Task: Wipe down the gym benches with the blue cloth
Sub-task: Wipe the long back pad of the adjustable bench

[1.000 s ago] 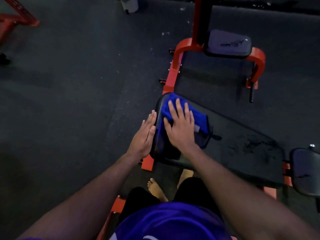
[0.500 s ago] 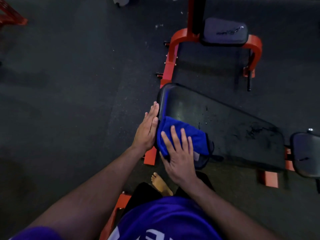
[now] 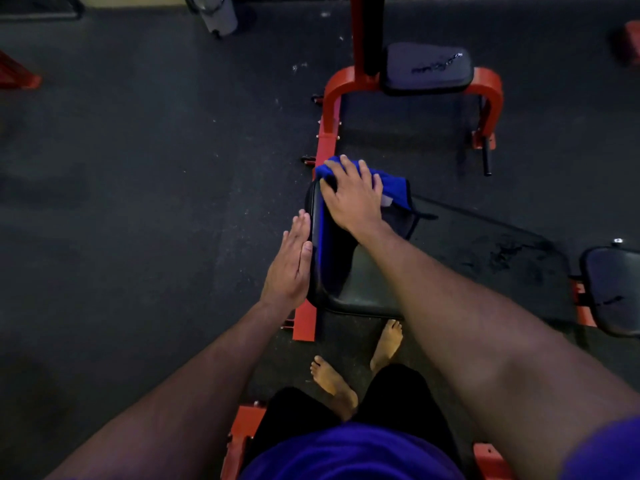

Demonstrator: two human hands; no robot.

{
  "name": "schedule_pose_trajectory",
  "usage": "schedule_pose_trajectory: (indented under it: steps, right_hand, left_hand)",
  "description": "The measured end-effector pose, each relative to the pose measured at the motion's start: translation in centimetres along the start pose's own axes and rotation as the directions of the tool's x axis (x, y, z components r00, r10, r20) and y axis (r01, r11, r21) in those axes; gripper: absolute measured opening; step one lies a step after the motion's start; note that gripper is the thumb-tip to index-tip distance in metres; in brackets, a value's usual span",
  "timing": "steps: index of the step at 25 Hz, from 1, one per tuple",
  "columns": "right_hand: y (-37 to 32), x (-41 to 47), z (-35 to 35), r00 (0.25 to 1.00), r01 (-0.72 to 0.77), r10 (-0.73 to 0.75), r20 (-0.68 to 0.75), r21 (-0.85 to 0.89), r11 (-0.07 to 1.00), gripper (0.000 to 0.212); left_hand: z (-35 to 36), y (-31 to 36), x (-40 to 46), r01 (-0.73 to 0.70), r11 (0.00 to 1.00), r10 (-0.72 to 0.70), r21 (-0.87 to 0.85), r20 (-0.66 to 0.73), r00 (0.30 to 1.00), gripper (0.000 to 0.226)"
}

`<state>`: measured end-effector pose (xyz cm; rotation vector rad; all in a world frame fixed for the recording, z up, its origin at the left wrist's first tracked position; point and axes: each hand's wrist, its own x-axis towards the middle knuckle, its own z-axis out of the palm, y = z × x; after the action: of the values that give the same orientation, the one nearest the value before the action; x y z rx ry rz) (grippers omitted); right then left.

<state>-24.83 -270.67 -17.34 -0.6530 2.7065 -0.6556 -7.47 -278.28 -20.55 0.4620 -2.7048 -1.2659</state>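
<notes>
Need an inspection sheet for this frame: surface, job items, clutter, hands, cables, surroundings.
Surface: black bench pad, scuffed toward its right end.
Job's things: blue cloth spread over the pad's far left corner; a second pad on the red frame beyond; a third pad at right.
Clutter: white specks on the dark floor.
Hands: right hand presses flat on the cloth; left hand, fingers straight, rests against the pad's left edge.
Cables: nothing seen.
Surroundings: grey container at top; bare feet near the bench.
</notes>
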Motion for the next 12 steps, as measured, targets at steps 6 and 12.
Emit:
schedule_pose_trajectory:
  steps: [6,12]
  right_hand:
    - [0.3,-11.1,2.1,0.992,0.100,-0.102,-0.078,-0.038,0.994,0.062]
    - [2.9,-21.5,3.6,0.962,0.272,-0.271,0.018,-0.081,0.959,0.072]
  left_hand:
    - [0.0,0.0,0.0,0.009,1.000,-0.009,-0.022,-0.002,1.000,0.061]
    - [-0.6,0.9,0.1,0.042,0.996,-0.046,0.075,0.050,0.998,0.057]
